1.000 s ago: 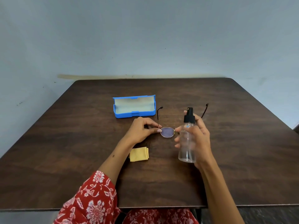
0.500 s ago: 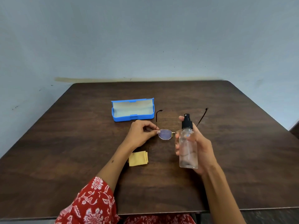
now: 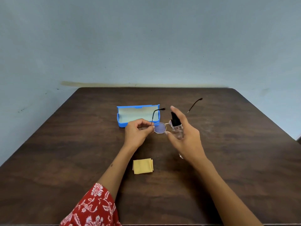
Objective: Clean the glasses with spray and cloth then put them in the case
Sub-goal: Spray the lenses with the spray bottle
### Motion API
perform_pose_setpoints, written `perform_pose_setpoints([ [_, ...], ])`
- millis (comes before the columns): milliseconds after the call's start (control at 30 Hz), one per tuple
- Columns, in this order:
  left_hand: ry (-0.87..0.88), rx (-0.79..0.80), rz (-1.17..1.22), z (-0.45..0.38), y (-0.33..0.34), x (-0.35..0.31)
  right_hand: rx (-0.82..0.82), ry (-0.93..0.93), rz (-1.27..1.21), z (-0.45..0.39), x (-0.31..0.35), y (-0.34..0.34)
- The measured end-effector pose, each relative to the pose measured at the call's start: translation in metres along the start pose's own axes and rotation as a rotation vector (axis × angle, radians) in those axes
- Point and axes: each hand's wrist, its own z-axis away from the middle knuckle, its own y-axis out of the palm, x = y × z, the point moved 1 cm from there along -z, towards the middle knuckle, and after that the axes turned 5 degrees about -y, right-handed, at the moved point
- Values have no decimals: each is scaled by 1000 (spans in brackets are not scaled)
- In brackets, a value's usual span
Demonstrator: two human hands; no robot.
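Glasses held beside tilted spray bottle above bench

Left hand pinches the glasses at the hinge; right hand grips the spray bottle, nozzle near the lens. Open blue case and folded yellow cloth lie on the bench.

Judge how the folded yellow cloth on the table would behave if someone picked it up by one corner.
The yellow cloth lies folded in soft layers with rounded edges, so it would probably droop and unfold. It looks thin, so it is likely light. Lying flat on the table, it should neither roll nor tip.
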Motion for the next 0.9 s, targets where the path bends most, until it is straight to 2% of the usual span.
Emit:
perform_pose_setpoints([
  [100, 23, -91, 53, -2, -5, -3, 29, -119, 221, -7, 0, 13],
  [267, 63, -151, 94, -3, -9, -5, 77, -153, 401, -9, 1, 25],
  [533, 100, -148, 117, 0, -9, -15, 143, -125, 374, -8, -1, 24],
  [900, 144, -123, 130, 7, -8, -29, 123, -112, 343, -6, 0, 23],
])
